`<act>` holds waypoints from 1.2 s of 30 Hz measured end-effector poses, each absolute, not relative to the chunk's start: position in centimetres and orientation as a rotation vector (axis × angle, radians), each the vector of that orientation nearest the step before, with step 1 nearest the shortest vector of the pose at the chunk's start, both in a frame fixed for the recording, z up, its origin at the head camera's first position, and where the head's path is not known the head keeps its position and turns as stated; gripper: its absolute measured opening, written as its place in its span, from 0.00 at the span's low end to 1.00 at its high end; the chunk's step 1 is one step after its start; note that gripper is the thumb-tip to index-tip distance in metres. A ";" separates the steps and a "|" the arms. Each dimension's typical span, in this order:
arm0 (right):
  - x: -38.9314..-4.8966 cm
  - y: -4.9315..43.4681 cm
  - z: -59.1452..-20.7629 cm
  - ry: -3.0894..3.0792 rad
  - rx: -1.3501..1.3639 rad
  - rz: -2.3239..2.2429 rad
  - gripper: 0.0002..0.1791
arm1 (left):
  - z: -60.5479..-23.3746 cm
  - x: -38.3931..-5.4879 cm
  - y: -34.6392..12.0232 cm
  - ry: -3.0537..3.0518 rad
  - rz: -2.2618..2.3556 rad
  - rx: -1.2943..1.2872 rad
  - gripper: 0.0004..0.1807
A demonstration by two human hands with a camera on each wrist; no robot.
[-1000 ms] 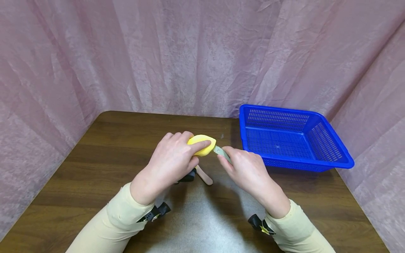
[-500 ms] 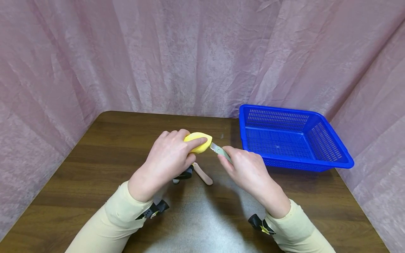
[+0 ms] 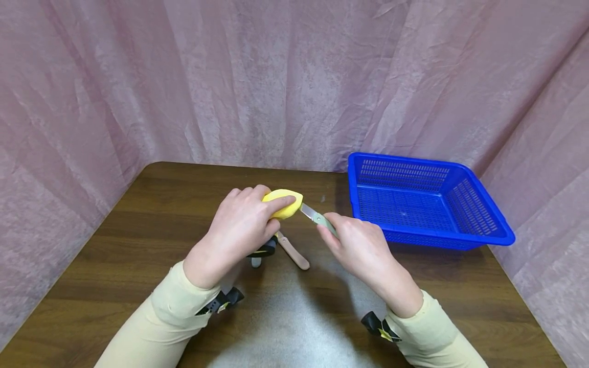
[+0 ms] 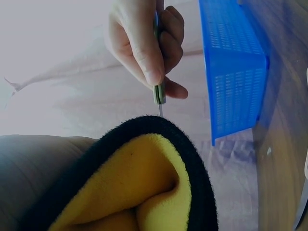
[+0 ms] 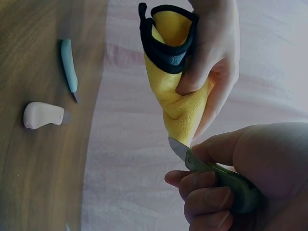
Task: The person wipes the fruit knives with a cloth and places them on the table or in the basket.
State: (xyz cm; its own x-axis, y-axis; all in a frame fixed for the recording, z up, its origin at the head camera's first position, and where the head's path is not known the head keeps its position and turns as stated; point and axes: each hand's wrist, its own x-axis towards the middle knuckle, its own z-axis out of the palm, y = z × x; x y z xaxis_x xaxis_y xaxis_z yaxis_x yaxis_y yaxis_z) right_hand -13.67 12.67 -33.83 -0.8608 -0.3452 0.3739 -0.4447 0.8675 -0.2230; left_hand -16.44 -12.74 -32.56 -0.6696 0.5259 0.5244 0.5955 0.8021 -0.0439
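My left hand [image 3: 246, 220] pinches a folded yellow cloth [image 3: 282, 200] with black edging, its index finger laid along the top. In my right hand [image 3: 356, 243] is a small knife [image 5: 216, 178] with a green handle, its blade pointing up and left toward the cloth. The right wrist view shows the blade [image 5: 178, 147] bare right at the cloth's lower end. Both hands are raised over the table. In the left wrist view the cloth's black edge [image 4: 149, 124] hides most of the blade.
On the table lie a pink-handled knife [image 3: 294, 254] and a teal-handled knife [image 5: 70, 67]. A blue plastic basket [image 3: 428, 239] stands at the back right of the wooden table [image 3: 184, 184]. Pink curtains [image 3: 276, 92] hang behind it.
My left hand and the cloth have drawn leftward and slightly up along the blade, baring more of it. The right hand keeps its place. More of the pink-handled knife shows.
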 end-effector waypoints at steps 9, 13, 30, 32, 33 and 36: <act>-13.6 12.7 -33.7 -2.720 0.585 0.433 0.08 | -32.3 -16.8 -13.2 -2.526 -0.186 -0.789 0.31; -13.6 12.7 -33.6 -2.719 0.587 0.436 0.08 | -32.3 -17.0 -13.4 -2.557 -0.188 -0.769 0.30; -13.6 12.8 -33.5 -2.718 0.581 0.439 0.08 | -32.5 -17.8 -14.1 -2.607 -0.224 -0.716 0.30; -13.6 12.8 -33.5 -2.722 0.578 0.439 0.08 | -32.4 -17.8 -14.2 -2.609 -0.226 -0.711 0.30; -13.6 12.8 -33.5 -2.722 0.577 0.440 0.08 | -32.4 -17.8 -14.2 -2.609 -0.227 -0.709 0.30; -13.6 12.8 -33.5 -2.720 0.578 0.441 0.08 | -32.4 -17.8 -14.3 -2.611 -0.224 -0.704 0.30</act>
